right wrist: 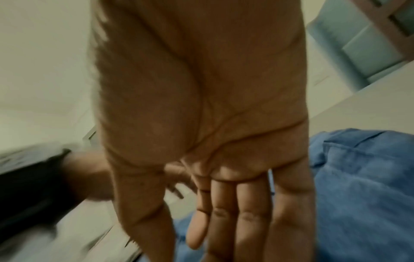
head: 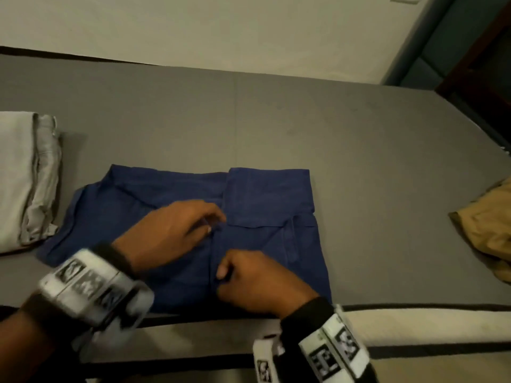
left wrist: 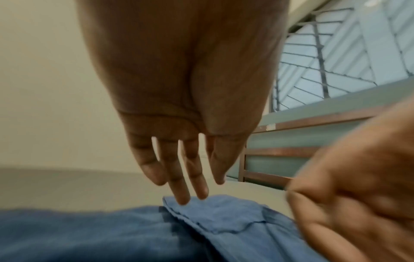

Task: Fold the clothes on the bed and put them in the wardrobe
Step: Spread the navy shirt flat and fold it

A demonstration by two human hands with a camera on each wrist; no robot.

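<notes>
Clearly soft and light, the blue garment (head: 265,205) is pressed by the flat-fingered left hand (head: 171,230); its folded edge is pinched by the right hand (head: 249,277), where a hold seems best taken.

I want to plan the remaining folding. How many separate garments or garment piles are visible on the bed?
3. A grey folded pile at the left edge, the blue garment in the middle under both hands, and a tan garment at the right edge, partly cut off; more may lie outside view.
</notes>
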